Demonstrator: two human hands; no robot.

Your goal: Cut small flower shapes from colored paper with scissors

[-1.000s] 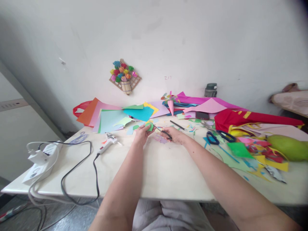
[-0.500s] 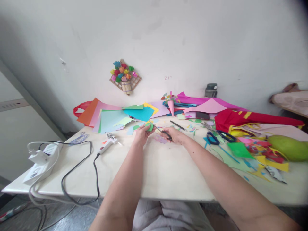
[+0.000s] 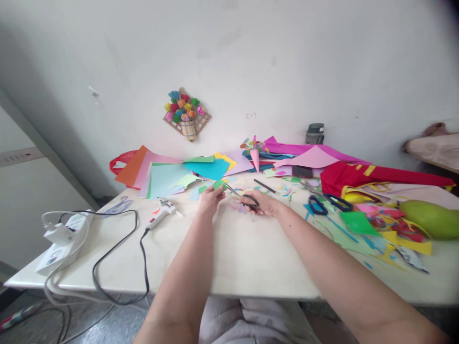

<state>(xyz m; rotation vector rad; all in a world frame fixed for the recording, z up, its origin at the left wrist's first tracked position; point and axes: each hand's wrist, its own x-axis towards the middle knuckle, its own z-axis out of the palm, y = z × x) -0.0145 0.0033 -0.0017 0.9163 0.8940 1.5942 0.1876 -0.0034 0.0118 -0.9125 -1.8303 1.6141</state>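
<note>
Between the fingers of my left hand (image 3: 211,198) is a small piece of green paper (image 3: 219,185), held above the table's middle. My right hand (image 3: 263,203) is closed round the dark handles of a pair of scissors (image 3: 250,201). The scissors' blades point left, with their tips at the green paper; whether they bite into it is too small to tell. Another green paper piece (image 3: 202,189) lies just left of my left hand. Small coloured scraps (image 3: 238,207) are scattered beneath and around both hands.
A glue gun (image 3: 161,214) lies at left, its black cord looping toward a power strip (image 3: 62,246). Coloured paper sheets (image 3: 167,177) line the back. A pencil (image 3: 266,186), larger blue-handled scissors (image 3: 328,204), a pink paper cone (image 3: 254,159) and a green fruit (image 3: 430,219) are further right.
The green paper has shifted slightly left and turned in my left hand. My right hand has rotated a little, showing more of the scissors' handles and blades.
</note>
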